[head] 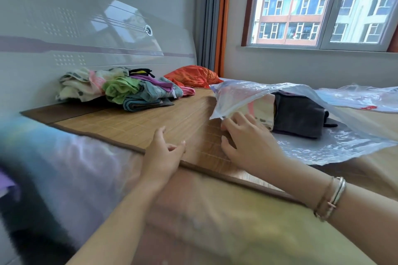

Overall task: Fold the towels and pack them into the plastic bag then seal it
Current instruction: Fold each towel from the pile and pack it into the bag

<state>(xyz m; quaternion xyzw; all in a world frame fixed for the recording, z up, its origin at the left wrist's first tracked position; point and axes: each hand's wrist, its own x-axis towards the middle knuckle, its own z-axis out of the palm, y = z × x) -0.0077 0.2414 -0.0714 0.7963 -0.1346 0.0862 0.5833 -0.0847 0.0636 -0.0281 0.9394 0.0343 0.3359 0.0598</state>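
Note:
A clear plastic bag (254, 97) lies on the bamboo mat (168, 118) with its mouth facing me. Inside sit a folded cream patterned towel (263, 112) and a folded dark grey towel (299, 118). My right hand (247, 142) reaches into the bag's mouth, its straight fingers touching the cream towel under the raised top flap. My left hand (163, 153) hovers over the mat's near edge, fingers loosely curled and holding nothing. A heap of unfolded towels (116, 88) in cream, green, blue and purple lies at the far left by the headboard.
An orange pillow (193, 77) lies by the curtain behind the heap. A second clear plastic bag (361, 97) lies flat at the far right. The glossy headboard (97, 34) runs along the left, and a window is at the back right.

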